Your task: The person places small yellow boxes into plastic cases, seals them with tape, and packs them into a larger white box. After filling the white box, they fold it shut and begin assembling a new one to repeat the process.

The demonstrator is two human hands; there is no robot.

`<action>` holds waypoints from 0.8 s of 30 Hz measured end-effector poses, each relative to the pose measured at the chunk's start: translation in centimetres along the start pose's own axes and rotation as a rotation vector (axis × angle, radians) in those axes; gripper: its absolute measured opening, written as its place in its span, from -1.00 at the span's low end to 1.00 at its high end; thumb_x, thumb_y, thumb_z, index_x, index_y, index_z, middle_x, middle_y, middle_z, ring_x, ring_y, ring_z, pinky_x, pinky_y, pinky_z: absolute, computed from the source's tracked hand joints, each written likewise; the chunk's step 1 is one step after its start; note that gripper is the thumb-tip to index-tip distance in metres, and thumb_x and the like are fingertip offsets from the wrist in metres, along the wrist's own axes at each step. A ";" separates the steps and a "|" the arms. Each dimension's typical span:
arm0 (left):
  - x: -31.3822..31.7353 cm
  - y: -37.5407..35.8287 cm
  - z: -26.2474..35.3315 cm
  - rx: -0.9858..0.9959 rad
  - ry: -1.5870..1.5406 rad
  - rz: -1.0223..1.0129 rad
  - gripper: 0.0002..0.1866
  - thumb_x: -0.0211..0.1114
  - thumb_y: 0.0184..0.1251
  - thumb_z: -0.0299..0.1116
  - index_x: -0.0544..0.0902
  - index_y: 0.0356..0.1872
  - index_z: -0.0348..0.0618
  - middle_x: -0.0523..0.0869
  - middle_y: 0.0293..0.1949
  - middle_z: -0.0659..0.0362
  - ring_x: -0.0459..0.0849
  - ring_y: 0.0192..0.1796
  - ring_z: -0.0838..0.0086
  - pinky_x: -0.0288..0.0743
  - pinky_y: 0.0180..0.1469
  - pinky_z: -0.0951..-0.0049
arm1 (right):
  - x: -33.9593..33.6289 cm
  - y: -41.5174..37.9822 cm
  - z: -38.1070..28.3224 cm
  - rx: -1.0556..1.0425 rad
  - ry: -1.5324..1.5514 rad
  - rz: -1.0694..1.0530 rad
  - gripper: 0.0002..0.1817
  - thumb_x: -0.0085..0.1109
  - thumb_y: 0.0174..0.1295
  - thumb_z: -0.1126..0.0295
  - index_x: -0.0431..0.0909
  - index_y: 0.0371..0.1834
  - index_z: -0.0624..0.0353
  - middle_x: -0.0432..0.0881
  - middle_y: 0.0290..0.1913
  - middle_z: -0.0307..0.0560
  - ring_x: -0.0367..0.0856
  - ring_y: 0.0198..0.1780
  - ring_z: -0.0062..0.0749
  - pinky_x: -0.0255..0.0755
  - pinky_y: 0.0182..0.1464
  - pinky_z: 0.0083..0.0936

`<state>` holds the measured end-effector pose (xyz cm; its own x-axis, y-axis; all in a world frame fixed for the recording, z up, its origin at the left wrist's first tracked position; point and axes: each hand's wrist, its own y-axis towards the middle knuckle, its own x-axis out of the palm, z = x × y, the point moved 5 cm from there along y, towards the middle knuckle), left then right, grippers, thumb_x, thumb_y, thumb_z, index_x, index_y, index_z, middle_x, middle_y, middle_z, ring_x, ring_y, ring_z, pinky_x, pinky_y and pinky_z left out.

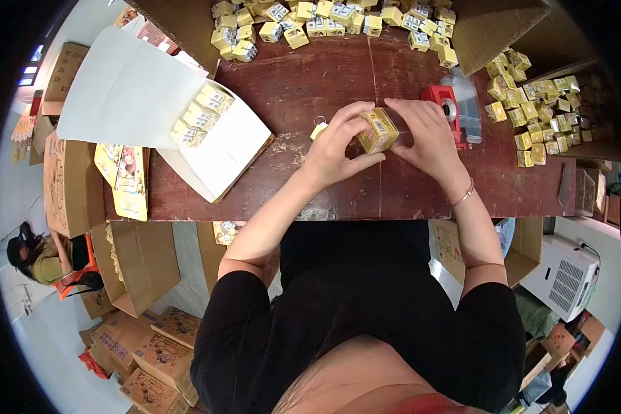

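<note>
Over the table, my left hand grips a small yellow printed box between thumb and fingers. My right hand closes around the other end, where a clear plastic part shows against the yellow box. Just left of my left fingers lies a small yellow piece with a metal ring. Further left, an open white carton with its lid folded back has several small yellow and white boxes in a row along its side.
A red tape dispenser stands right of my right hand, beside clear plastic pieces. Small yellow boxes pile up at the back and at the right. Yellow printed boxes lie at the table's left, and a person sits beyond.
</note>
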<state>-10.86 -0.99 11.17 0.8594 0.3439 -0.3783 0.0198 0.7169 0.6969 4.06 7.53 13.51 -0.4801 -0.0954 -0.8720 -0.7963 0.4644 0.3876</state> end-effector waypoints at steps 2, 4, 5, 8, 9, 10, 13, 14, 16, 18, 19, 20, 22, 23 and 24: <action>0.0 0.0 0.1 0.019 0.000 0.014 -0.35 0.63 -0.12 -0.44 0.43 0.03 -0.16 0.49 0.21 -0.12 0.59 0.17 0.02 0.60 0.11 0.22 | 0.0 0.0 0.1 0.004 0.000 0.000 -0.21 0.49 -0.24 0.45 0.46 0.24 0.02 0.60 0.10 -0.14 0.54 0.12 -0.17 0.35 0.21 -0.28; -0.1 -0.1 0.1 0.032 0.003 0.032 -0.34 0.63 -0.13 -0.43 0.44 0.03 -0.15 0.49 0.23 -0.13 0.60 0.17 0.00 0.59 0.12 0.22 | 0.0 0.1 0.0 0.005 0.022 -0.007 -0.21 0.50 -0.23 0.43 0.45 0.24 0.03 0.59 0.08 -0.12 0.53 0.13 -0.17 0.34 0.22 -0.26; -0.2 -0.1 0.1 0.033 0.005 0.032 -0.34 0.63 -0.13 -0.43 0.44 0.03 -0.15 0.49 0.23 -0.13 0.60 0.17 0.00 0.59 0.12 0.22 | 0.0 0.2 0.0 0.005 0.043 -0.014 -0.20 0.51 -0.22 0.42 0.44 0.24 0.05 0.59 0.06 -0.10 0.52 0.14 -0.18 0.33 0.23 -0.25; -0.3 -0.3 0.1 0.014 0.020 0.033 -0.34 0.64 -0.15 -0.41 0.46 0.03 -0.14 0.51 0.23 -0.12 0.61 0.17 0.00 0.59 0.13 0.21 | 0.2 0.1 0.0 0.007 0.085 -0.022 -0.21 0.51 -0.23 0.42 0.45 0.24 0.05 0.58 0.06 -0.09 0.53 0.14 -0.16 0.33 0.23 -0.24; -0.3 -0.3 0.0 0.001 0.020 0.038 -0.35 0.64 -0.15 -0.40 0.48 0.03 -0.15 0.52 0.23 -0.11 0.61 0.17 0.01 0.59 0.13 0.21 | 0.3 0.1 0.0 0.006 0.085 -0.022 -0.21 0.51 -0.23 0.42 0.45 0.24 0.05 0.58 0.06 -0.09 0.53 0.14 -0.16 0.33 0.23 -0.24; -0.3 -0.3 0.0 -0.012 0.020 0.043 -0.35 0.64 -0.16 -0.39 0.50 0.02 -0.16 0.52 0.23 -0.10 0.61 0.18 0.01 0.60 0.13 0.20 | 0.4 0.1 -0.1 0.013 0.098 -0.020 -0.21 0.51 -0.23 0.43 0.45 0.23 0.05 0.59 0.06 -0.08 0.53 0.13 -0.15 0.34 0.23 -0.24; -0.4 -0.3 0.0 -0.035 0.017 0.038 -0.36 0.64 -0.16 -0.38 0.53 0.03 -0.17 0.53 0.22 -0.09 0.61 0.18 0.04 0.59 0.13 0.22 | 0.7 -0.1 0.1 0.026 0.127 -0.028 -0.21 0.51 -0.23 0.43 0.45 0.23 0.05 0.59 0.06 -0.07 0.53 0.13 -0.14 0.35 0.22 -0.24; -0.4 -0.3 0.0 -0.035 0.017 0.039 -0.36 0.64 -0.16 -0.38 0.53 0.03 -0.17 0.53 0.22 -0.09 0.61 0.18 0.04 0.59 0.13 0.22 | 0.8 -0.1 0.2 0.035 0.144 -0.040 -0.21 0.50 -0.23 0.43 0.45 0.23 0.05 0.59 0.05 -0.06 0.53 0.12 -0.13 0.35 0.22 -0.24; -0.3 -0.3 -0.2 -0.070 -0.002 0.022 -0.36 0.64 -0.17 -0.39 0.54 0.03 -0.19 0.54 0.22 -0.08 0.61 0.19 0.05 0.59 0.14 0.22 | 0.8 -0.2 0.1 0.038 0.144 -0.041 -0.21 0.50 -0.23 0.44 0.45 0.23 0.06 0.59 0.05 -0.06 0.54 0.12 -0.13 0.35 0.22 -0.24; -0.4 0.0 -0.2 -0.076 -0.007 -0.004 -0.35 0.64 -0.17 -0.39 0.54 0.04 -0.20 0.55 0.21 -0.07 0.61 0.19 0.06 0.58 0.15 0.22 | 1.0 -0.3 0.0 0.040 0.145 -0.043 -0.20 0.50 -0.24 0.44 0.45 0.23 0.06 0.59 0.05 -0.05 0.54 0.11 -0.12 0.36 0.21 -0.24; -0.3 0.1 -0.3 -0.081 -0.011 -0.032 -0.34 0.64 -0.17 -0.39 0.54 0.05 -0.21 0.55 0.21 -0.07 0.61 0.19 0.06 0.58 0.15 0.22 | 1.1 -0.4 0.1 0.048 0.153 -0.050 -0.20 0.50 -0.24 0.44 0.45 0.23 0.06 0.59 0.05 -0.05 0.54 0.11 -0.12 0.36 0.21 -0.23; -0.4 0.2 -0.3 -0.083 -0.011 -0.031 -0.34 0.64 -0.17 -0.39 0.54 0.05 -0.21 0.55 0.21 -0.07 0.61 0.19 0.06 0.58 0.15 0.22 | 1.3 -0.5 0.1 0.055 0.161 -0.058 -0.20 0.49 -0.24 0.45 0.44 0.24 0.06 0.59 0.05 -0.05 0.54 0.10 -0.12 0.36 0.20 -0.23; -0.3 0.3 -0.4 -0.099 -0.033 -0.073 -0.31 0.64 -0.18 -0.37 0.53 0.07 -0.22 0.56 0.20 -0.05 0.60 0.19 0.05 0.58 0.16 0.22 | 1.4 -0.6 0.4 0.063 0.164 -0.075 -0.20 0.49 -0.23 0.44 0.44 0.24 0.05 0.59 0.04 -0.04 0.54 0.10 -0.12 0.36 0.20 -0.23; -0.4 0.4 -0.5 -0.101 -0.033 -0.072 -0.31 0.64 -0.18 -0.37 0.53 0.07 -0.22 0.56 0.20 -0.05 0.60 0.19 0.05 0.58 0.16 0.22 | 1.6 -0.7 0.6 0.071 0.168 -0.090 -0.20 0.49 -0.23 0.44 0.44 0.25 0.05 0.59 0.04 -0.04 0.55 0.10 -0.12 0.37 0.20 -0.23; -0.3 0.4 -0.7 -0.126 -0.044 -0.103 -0.29 0.66 -0.18 -0.33 0.53 0.09 -0.21 0.56 0.22 -0.08 0.60 0.21 0.05 0.57 0.17 0.22 | 1.7 -0.8 0.7 0.069 0.159 -0.103 -0.19 0.49 -0.23 0.44 0.42 0.26 0.04 0.59 0.04 -0.04 0.54 0.10 -0.12 0.36 0.20 -0.24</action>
<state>-11.47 -0.43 11.17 0.8778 0.2394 -0.4150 0.0473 0.8187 0.5723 4.09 7.57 11.52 -0.4539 -0.2804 -0.8458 -0.8198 0.5035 0.2730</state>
